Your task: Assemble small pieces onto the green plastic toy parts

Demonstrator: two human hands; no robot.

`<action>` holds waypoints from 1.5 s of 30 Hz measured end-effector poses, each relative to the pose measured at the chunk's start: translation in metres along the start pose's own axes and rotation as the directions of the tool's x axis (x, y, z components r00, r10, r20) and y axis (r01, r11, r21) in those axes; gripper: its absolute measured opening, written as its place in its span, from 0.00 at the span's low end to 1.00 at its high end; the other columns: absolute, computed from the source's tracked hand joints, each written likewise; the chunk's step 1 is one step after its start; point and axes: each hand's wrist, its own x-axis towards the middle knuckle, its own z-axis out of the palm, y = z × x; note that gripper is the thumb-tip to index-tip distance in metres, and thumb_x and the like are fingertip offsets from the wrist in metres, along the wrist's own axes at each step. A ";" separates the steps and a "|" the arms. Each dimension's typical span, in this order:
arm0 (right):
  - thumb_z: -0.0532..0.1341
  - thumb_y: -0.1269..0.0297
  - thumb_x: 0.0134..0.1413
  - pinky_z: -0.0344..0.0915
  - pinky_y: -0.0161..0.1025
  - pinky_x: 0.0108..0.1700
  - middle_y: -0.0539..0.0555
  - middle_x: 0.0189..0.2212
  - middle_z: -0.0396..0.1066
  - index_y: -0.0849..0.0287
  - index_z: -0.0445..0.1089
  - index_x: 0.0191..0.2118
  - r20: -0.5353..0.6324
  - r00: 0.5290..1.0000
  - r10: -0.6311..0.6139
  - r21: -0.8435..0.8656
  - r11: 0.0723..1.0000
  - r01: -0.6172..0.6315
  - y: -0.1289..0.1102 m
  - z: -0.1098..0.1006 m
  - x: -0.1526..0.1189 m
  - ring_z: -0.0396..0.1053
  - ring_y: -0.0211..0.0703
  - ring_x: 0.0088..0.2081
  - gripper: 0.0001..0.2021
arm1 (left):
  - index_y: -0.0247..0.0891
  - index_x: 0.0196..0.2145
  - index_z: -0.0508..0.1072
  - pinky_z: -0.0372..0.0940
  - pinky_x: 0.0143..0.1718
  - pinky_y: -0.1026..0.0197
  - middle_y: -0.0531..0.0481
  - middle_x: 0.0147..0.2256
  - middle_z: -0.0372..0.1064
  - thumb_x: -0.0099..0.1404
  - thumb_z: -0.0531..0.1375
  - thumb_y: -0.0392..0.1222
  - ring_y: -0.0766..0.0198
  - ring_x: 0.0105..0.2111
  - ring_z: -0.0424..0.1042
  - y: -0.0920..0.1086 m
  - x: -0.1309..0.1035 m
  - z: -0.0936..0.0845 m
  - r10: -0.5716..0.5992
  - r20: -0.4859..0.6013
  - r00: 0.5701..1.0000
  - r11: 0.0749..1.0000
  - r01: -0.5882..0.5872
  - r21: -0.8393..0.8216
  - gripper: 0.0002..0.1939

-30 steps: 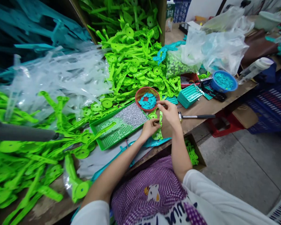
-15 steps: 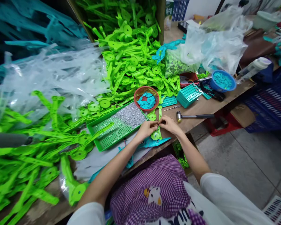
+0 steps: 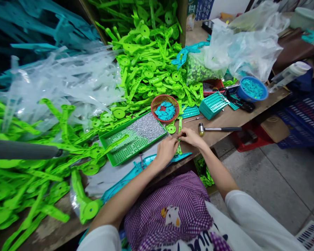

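My left hand (image 3: pixel 166 149) and my right hand (image 3: pixel 190 136) meet fingertip to fingertip at the table's front edge. Both are closed over a narrow green plastic part (image 3: pixel 179 150), whose middle they cover. Whether a smaller piece sits between the fingertips is hidden. Just beyond the fingers lies another green part with a round disc (image 3: pixel 171 129). A blue-green plastic piece (image 3: pixel 181 157) lies below my hands along the edge. Left of them is a green perforated tray (image 3: pixel 120 155) with many small silvery metal pieces (image 3: pixel 149 127).
Behind my hands stands a reddish-brown basket (image 3: pixel 153 108) of blue pieces. To the right are a hammer (image 3: pixel 219 129), stacked teal trays (image 3: pixel 213 106) and a blue bowl (image 3: pixel 264 94). Green parts (image 3: pixel 146 69) are heaped at the back and left. Plastic bags (image 3: pixel 251 48) sit at the back right.
My left hand has turned and moved slightly over the lower green part, now covering its disc. My right hand stays close by, fingers still pinched. The view has shifted a little.
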 end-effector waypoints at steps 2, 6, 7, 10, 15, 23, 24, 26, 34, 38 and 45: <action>0.62 0.75 0.46 0.63 0.38 0.42 0.50 0.31 0.73 0.59 0.72 0.30 0.015 1.000 -0.013 0.043 0.999 0.013 0.001 -0.001 0.001 0.70 0.41 0.36 0.05 | 0.35 0.40 0.78 0.64 0.42 0.58 0.40 0.40 0.74 0.70 0.52 0.39 0.56 0.40 0.74 0.004 -0.003 0.000 0.021 0.000 1.000 0.997 -0.021 0.077 0.14; 0.63 0.74 0.46 0.64 0.38 0.42 0.50 0.30 0.73 0.60 0.73 0.30 0.034 0.999 -0.024 0.099 0.995 0.021 0.000 -0.004 0.001 0.71 0.41 0.35 0.04 | 0.35 0.39 0.77 0.64 0.42 0.58 0.41 0.37 0.73 0.70 0.51 0.37 0.56 0.39 0.73 0.005 -0.003 0.001 0.068 0.024 0.997 0.989 -0.071 0.129 0.14; 0.63 0.73 0.46 0.64 0.38 0.42 0.50 0.30 0.74 0.60 0.73 0.30 0.032 0.999 -0.018 0.107 0.994 0.014 -0.001 -0.004 0.000 0.71 0.41 0.35 0.04 | 0.35 0.39 0.77 0.64 0.42 0.58 0.41 0.37 0.73 0.70 0.51 0.37 0.56 0.39 0.73 0.004 -0.003 0.002 0.078 0.021 0.997 0.988 -0.080 0.131 0.14; 0.62 0.72 0.46 0.64 0.39 0.43 0.50 0.31 0.74 0.59 0.73 0.31 -0.010 1.000 0.023 0.094 0.995 -0.022 -0.004 -0.002 -0.003 0.71 0.41 0.36 0.04 | 0.35 0.38 0.77 0.64 0.41 0.58 0.41 0.37 0.72 0.70 0.52 0.37 0.56 0.39 0.73 0.002 -0.003 0.006 0.095 -0.003 0.995 0.987 -0.094 0.130 0.13; 0.61 0.72 0.46 0.62 0.42 0.46 0.50 0.33 0.74 0.57 0.71 0.30 -0.136 0.988 0.078 0.024 0.997 -0.075 -0.007 0.009 -0.007 0.70 0.44 0.39 0.04 | 0.36 0.39 0.76 0.64 0.39 0.60 0.42 0.39 0.72 0.70 0.52 0.39 0.57 0.39 0.73 -0.003 -0.006 0.013 0.062 -0.037 0.997 0.996 -0.060 0.071 0.13; 0.60 0.73 0.43 0.59 0.41 0.45 0.49 0.34 0.71 0.57 0.68 0.31 -0.113 0.983 0.141 0.047 0.990 -0.137 -0.010 0.009 -0.006 0.67 0.44 0.39 0.06 | 0.39 0.40 0.76 0.63 0.35 0.60 0.44 0.39 0.70 0.71 0.51 0.42 0.58 0.37 0.73 -0.006 -0.007 0.015 0.031 -0.041 0.999 0.999 -0.032 -0.024 0.14; 0.60 0.72 0.43 0.59 0.41 0.45 0.49 0.34 0.70 0.57 0.68 0.31 -0.102 0.984 0.147 0.046 0.989 -0.143 -0.011 0.008 -0.005 0.67 0.43 0.39 0.06 | 0.39 0.40 0.76 0.63 0.35 0.60 0.44 0.39 0.70 0.71 0.51 0.42 0.58 0.36 0.73 -0.006 -0.007 0.014 0.028 -0.038 0.999 0.999 -0.029 -0.023 0.14; 0.60 0.72 0.43 0.58 0.42 0.46 0.49 0.34 0.70 0.57 0.67 0.31 -0.079 0.984 0.157 0.035 0.987 -0.155 -0.013 0.007 -0.005 0.66 0.44 0.39 0.06 | 0.39 0.40 0.76 0.63 0.36 0.60 0.44 0.40 0.70 0.71 0.50 0.42 0.58 0.37 0.73 -0.005 -0.007 0.014 0.021 -0.023 1.000 1.000 -0.022 -0.020 0.15; 0.58 0.72 0.44 0.57 0.45 0.48 0.50 0.35 0.69 0.56 0.67 0.30 -0.120 0.972 0.201 -0.013 0.979 -0.204 -0.016 0.012 -0.001 0.65 0.46 0.42 0.05 | 0.36 0.42 0.74 0.64 0.41 0.56 0.40 0.39 0.70 0.70 0.48 0.32 0.56 0.40 0.72 0.007 -0.014 0.014 0.094 -0.018 0.995 0.977 -0.089 0.193 0.15; 0.59 0.69 0.46 0.59 0.42 0.45 0.48 0.33 0.69 0.57 0.67 0.32 -0.109 0.978 0.179 0.117 0.979 -0.167 -0.012 0.013 -0.002 0.65 0.41 0.36 0.05 | 0.35 0.43 0.73 0.64 0.40 0.55 0.41 0.38 0.69 0.69 0.48 0.30 0.56 0.38 0.72 0.009 -0.014 0.013 0.110 0.022 0.994 0.975 -0.113 0.194 0.15; 0.59 0.70 0.47 0.60 0.40 0.44 0.49 0.33 0.67 0.58 0.66 0.33 -0.088 0.991 0.105 0.172 0.981 -0.089 -0.004 0.013 -0.004 0.65 0.41 0.37 0.05 | 0.33 0.46 0.73 0.64 0.40 0.56 0.40 0.39 0.70 0.70 0.47 0.31 0.55 0.39 0.72 0.007 -0.012 0.011 0.119 0.066 0.991 0.961 -0.132 0.243 0.16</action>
